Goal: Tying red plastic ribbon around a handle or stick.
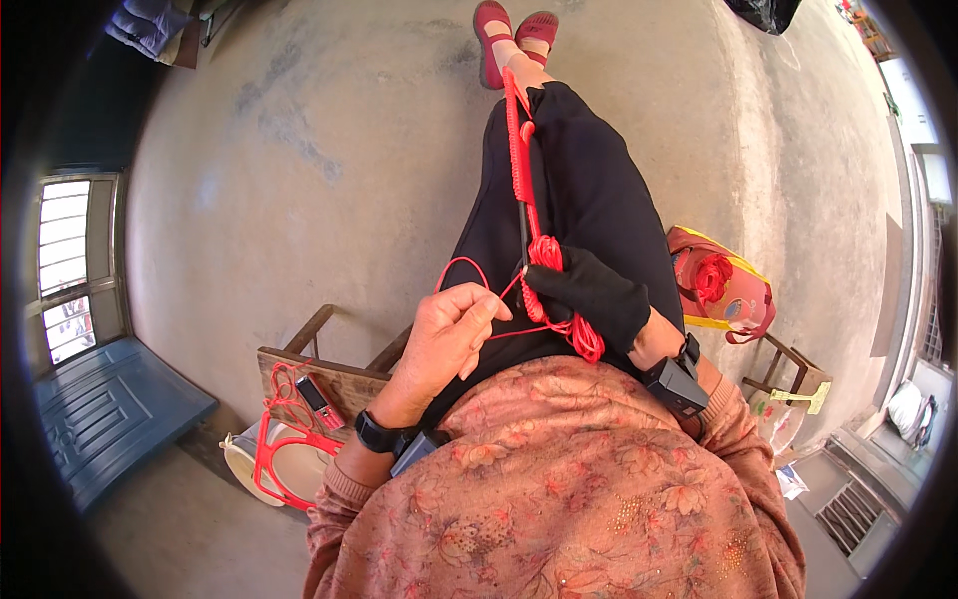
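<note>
1. A grey concrete floor [379,150] spreads out ahead of you, with a barred window [65,265] and a blue panel [130,409] at the left.
2. The red-wrapped strip [519,155] lies above your black trousers [609,180]. Its long axis runs near to far, the far end pointing toward your red shoes [491,45] and leaning slightly left.
3. Your gloved right hand [589,295] grasps the strip's near end together with a cord bundle [586,339].
4. Your bare left hand [461,324], just left of the strip, pinches the red cord [469,262].
5. On the left worktop [279,369] sits a red phone [319,402]; its markings are too small to read.
6. At right, a red-and-yellow bag [755,302] bears a round emblem [733,308], also illegible.
</note>
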A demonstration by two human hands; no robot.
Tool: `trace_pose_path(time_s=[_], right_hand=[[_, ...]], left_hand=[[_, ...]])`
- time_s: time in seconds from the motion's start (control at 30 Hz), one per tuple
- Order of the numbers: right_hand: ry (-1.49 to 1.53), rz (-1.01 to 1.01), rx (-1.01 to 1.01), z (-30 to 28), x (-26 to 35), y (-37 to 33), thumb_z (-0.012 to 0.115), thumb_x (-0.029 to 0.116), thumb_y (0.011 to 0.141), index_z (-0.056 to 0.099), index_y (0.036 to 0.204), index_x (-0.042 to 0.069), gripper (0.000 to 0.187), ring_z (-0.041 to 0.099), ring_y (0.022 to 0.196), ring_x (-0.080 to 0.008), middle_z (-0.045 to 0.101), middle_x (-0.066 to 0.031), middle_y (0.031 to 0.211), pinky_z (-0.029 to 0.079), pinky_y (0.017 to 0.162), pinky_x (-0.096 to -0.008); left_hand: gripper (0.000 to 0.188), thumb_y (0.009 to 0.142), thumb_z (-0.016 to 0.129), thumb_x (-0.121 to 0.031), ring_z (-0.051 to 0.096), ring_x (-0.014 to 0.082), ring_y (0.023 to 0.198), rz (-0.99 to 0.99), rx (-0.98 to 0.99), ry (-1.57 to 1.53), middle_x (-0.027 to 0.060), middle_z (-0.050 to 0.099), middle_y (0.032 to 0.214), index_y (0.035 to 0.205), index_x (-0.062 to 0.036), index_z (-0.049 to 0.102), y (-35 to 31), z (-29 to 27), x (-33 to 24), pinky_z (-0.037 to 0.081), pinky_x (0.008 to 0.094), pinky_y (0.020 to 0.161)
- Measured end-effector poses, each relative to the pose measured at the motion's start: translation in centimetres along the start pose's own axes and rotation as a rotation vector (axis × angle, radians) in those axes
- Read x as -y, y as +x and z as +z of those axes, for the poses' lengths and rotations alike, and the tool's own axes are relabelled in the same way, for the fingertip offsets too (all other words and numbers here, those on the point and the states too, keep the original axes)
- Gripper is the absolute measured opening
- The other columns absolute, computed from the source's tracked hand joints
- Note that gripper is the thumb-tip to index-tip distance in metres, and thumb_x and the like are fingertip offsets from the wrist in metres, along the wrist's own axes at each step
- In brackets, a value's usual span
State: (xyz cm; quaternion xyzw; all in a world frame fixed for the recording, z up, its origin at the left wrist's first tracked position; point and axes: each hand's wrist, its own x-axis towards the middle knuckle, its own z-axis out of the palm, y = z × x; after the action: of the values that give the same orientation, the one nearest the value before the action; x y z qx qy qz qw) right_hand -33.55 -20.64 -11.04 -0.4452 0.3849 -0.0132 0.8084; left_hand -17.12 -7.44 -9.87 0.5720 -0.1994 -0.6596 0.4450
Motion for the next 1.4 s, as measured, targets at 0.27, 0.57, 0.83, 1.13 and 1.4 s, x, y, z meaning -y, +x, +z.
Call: trace_pose_path(time_s=[0.27, 0.57, 0.83, 1.13, 1.4], right_hand=[[-0.168, -0.121, -0.125, -0.7, 0.5, -1.5, 0.062, 0.027, 0.094, 0.063, 0.089, 0.004, 0.024, 0.057, 0.065, -0.01, 0.064, -0.0011, 0.077, 0.045, 0.06, -0.0262], [0.174, -0.551, -0.714, -11.4, 4.7, -6.2, 0.055, 0.036, 0.097, 0.055, 0.123, 0.002, 0.043, 0.056, 0.063, -0.0102, 0.065, -0.0079, 0.09, 0.046, 0.056, -0.0229], [-1.01, -0.576, -0.636, -3.4, 2.3, -3.2, 0.072, 0.021, 0.081, 0.066, 0.105, 0.007, 0.027, 0.066, 0.082, -0.0282, 0.067, -0.011, 0.088, 0.051, 0.073, -0.0385], [-0.839, -0.352, -0.252, -1.4, 1.2, -0.3, 0.071, 0.016, 0.078, 0.059, 0.116, 0.007, 0.041, 0.065, 0.088, -0.0326, 0.066, -0.0161, 0.098, 0.052, 0.074, -0.0388], [0.134, -0.488, 0.126, 0.3, 7.7, -6.7, 0.074, 0.018, 0.076, 0.053, 0.127, 0.004, 0.057, 0.06, 0.108, -0.0279, 0.06, -0.016, 0.12, 0.047, 0.093, -0.037]], left_hand=[[0.029, 0.101, 0.049, -0.023, 0.034, 0.0025, 0.039, -0.129, 0.099, -0.06, -0.0041, 0.043, 0.052, 0.085, -0.0004, 0.059, -2.8, -0.4, -1.3, 0.027, 0.0195, 0.036], [0.034, 0.095, 0.054, -0.033, 0.059, 0.0163, 0.067, 0.379, 0.437, -0.605, 0.0241, 0.057, 0.114, 0.106, -0.0022, 0.064, -1.9, -3.8, -3.4, 0.045, 0.0192, 0.05], [0.032, 0.098, 0.051, -0.012, 0.064, 0.0178, 0.097, 0.226, 0.069, -0.019, 0.0113, 0.061, 0.114, 0.127, 0.0011, 0.052, 4.8, -0.4, -0.1, 0.055, 0.03, 0.073], [0.034, 0.092, 0.062, -0.01, 0.064, 0.014, 0.085, 0.065, 0.064, -0.03, 0.0088, 0.063, 0.104, 0.121, 0.0041, 0.054, 4.9, 0.6, -0.7, 0.056, 0.0245, 0.057], [0.027, 0.091, 0.065, -0.015, 0.065, 0.0137, 0.085, 0.036, -0.01, 0.059, 0.0067, 0.065, 0.101, 0.112, -0.0004, 0.057, 4.4, -0.4, -0.1, 0.053, 0.0231, 0.054]])
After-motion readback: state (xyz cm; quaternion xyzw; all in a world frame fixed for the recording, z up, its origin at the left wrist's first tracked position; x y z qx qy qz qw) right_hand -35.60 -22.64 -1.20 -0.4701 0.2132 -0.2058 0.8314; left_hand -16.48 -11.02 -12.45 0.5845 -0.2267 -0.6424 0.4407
